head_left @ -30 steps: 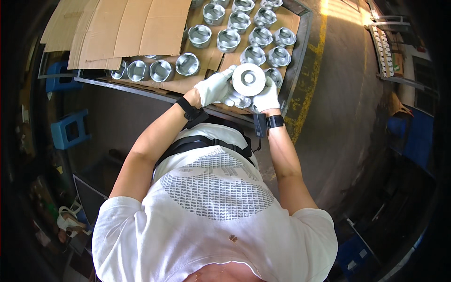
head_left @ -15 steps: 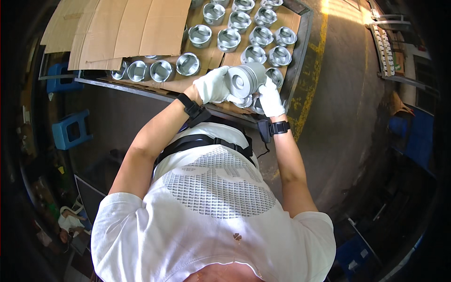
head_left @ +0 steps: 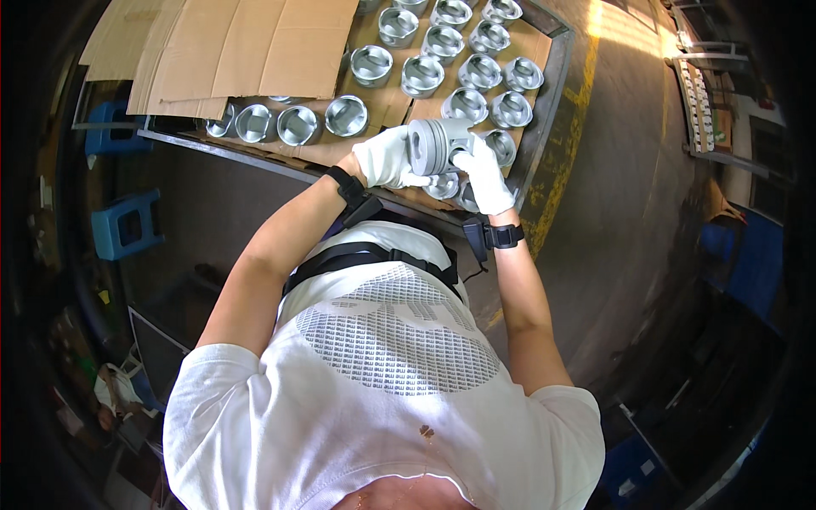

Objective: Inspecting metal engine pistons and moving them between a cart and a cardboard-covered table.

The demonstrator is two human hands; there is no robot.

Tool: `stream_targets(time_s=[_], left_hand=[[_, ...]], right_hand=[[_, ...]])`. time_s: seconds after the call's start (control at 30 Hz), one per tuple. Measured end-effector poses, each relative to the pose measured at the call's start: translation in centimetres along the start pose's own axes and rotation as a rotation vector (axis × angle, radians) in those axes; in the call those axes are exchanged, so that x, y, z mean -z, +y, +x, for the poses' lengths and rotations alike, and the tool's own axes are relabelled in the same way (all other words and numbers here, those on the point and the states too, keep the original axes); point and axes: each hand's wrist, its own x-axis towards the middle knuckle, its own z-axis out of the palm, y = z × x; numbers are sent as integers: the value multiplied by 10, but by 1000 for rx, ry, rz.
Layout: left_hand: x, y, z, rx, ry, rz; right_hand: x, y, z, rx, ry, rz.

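A silver-grey engine piston (head_left: 436,146), lying on its side with ring grooves round it, is held between my two white-gloved hands above the near edge of the table. My left hand (head_left: 387,158) is closed on its crown end, at the left. At the skirt end, my right hand (head_left: 484,178) grips it, with fingers by the pin hole. Just below and beside the hands stand more pistons, one (head_left: 440,185) partly covered by the left fingers. Several others, such as this piston (head_left: 347,116), stand with their hollow ends up on the cardboard-covered table.
Cardboard sheets (head_left: 246,51) cover the table's left part. A metal edge (head_left: 557,81) borders its right side, with a yellow floor line (head_left: 565,161) beyond. Two blue stools, one of them nearer (head_left: 127,225), stand at the left. A rack of small parts (head_left: 697,102) is far right.
The piston has turned in my hands: its flat crown faced me and now points left, showing the grooved side and pin hole. My right fingers have shifted on the skirt.
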Motion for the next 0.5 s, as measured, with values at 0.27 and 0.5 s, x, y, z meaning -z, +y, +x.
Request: stream_targets(time_s=[0.27, 0.5], left_hand=[[1, -21, 6, 39, -25, -16], [2, -10, 19, 604, 202, -1382]], right_hand=[[-3, 6, 0, -6, 79, -95], [-8, 2, -9, 46, 166, -707]])
